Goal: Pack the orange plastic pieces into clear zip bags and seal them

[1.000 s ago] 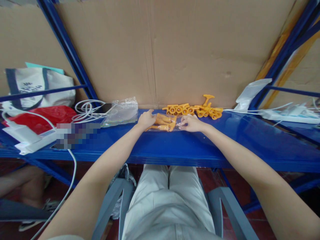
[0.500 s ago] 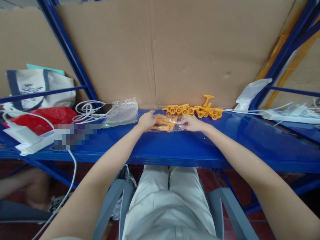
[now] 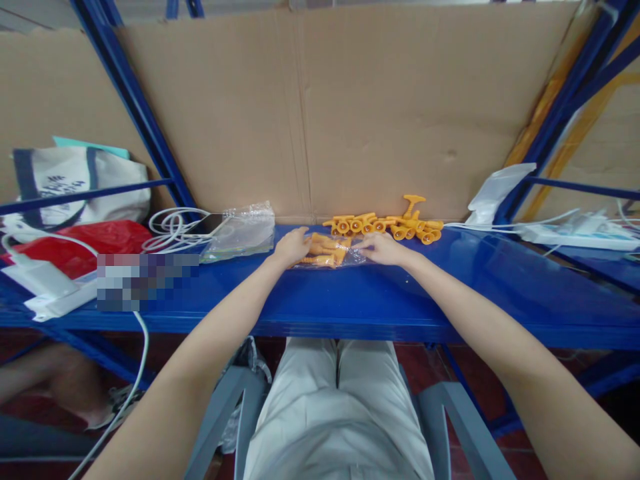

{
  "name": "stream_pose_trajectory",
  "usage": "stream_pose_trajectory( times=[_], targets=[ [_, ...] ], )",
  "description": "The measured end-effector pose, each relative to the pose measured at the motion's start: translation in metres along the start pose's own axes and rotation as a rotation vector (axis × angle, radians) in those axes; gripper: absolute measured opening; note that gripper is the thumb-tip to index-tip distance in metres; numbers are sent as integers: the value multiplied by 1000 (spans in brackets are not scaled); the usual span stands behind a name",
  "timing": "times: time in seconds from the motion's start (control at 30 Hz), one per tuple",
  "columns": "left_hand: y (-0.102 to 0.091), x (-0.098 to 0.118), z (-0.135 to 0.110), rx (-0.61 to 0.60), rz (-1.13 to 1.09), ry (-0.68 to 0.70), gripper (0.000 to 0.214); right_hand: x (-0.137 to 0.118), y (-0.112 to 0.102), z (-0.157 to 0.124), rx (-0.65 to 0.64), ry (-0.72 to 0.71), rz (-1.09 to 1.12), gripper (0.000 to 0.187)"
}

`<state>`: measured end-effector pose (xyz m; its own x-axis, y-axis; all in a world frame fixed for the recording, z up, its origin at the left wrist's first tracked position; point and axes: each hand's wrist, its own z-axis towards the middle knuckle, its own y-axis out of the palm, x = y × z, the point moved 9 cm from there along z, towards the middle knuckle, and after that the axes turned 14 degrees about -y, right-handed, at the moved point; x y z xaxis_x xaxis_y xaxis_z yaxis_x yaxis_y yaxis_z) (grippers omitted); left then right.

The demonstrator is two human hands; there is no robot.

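A clear plastic bag (image 3: 356, 257) lies flat on the blue table, with several yellow-orange T-shaped plastic pieces (image 3: 323, 260) inside. My left hand (image 3: 293, 247) is closed on the bag's left end, its thumb pointing away from me. At the other end, my right hand (image 3: 384, 249) pinches the plastic between thumb and fingers. Just behind the bag and my right hand is a pile of loose yellow-orange T-shaped pieces (image 3: 410, 225), most with their round hollow ends facing me; one stands up with its handle on top.
Flat clear plastic bags (image 3: 240, 233) lie left of my left hand, beside a coiled white cable (image 3: 175, 227). A white power strip (image 3: 55, 300) and a red bag (image 3: 100, 243) are farther left. Cardboard (image 3: 375, 100) walls the back. Another power strip (image 3: 580, 235) lies right. A person's leg shows lower left.
The camera view has tilted slightly, so everything sits a little lower. Both hands stay at the two ends of the bag; its contents have shifted only slightly.
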<state>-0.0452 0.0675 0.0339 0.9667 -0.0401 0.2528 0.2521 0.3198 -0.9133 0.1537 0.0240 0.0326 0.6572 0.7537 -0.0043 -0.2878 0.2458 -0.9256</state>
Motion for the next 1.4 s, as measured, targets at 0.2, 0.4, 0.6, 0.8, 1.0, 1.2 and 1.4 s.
stream_pose_trajectory(
  times=[0.2, 0.4, 0.6, 0.8, 1.0, 1.2, 1.4],
  targets=[
    [5, -7, 8, -19, 12, -30, 48, 59, -59, -44, 258, 497, -253, 39],
    [0, -10, 7, -12, 13, -82, 47, 116, -64, -96, 299, 739, -292, 56],
    [2, -16, 9, -13, 14, -124, 46, 138, -35, -103, 95, 771, -246, 54],
    [3, -18, 9, -19, 6, -147, 44, 133, -34, -100, 72, 788, -302, 50],
    [-1, -17, 5, -32, -2, -163, 44, 137, -33, -106, 41, 853, -289, 45],
    [-2, -17, 5, -30, -21, -171, 44, 129, -54, -96, 285, 761, -279, 45],
    [0, -18, 6, -33, -17, -173, 44, 103, -83, -86, 511, 642, -342, 48]
  ],
)
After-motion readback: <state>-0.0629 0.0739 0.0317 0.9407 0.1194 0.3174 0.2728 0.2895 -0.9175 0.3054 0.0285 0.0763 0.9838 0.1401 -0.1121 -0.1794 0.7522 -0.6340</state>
